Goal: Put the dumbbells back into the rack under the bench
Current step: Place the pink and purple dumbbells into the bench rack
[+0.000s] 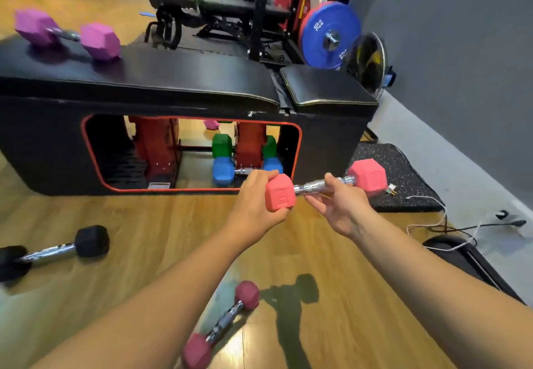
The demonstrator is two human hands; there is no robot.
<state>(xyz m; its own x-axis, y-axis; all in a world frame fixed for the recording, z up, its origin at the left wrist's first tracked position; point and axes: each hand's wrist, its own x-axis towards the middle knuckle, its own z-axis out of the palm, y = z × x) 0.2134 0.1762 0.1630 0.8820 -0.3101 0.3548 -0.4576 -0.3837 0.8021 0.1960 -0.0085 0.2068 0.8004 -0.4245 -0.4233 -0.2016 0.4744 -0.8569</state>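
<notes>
I hold the pink dumbbell level in the air before the bench's opening: my left hand curls its fingers round the near pink head, my right hand pinches the chrome handle. In the rack sit green and blue dumbbells. A purple dumbbell lies at the worktop's far left corner.

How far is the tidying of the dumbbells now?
Done: a green dumbbell and a blue dumbbell sit in the rack. In hand: left hand and right hand hold the pink dumbbell. Left: purple dumbbell on the bench, black dumbbell and dark pink dumbbell on the floor.
</notes>
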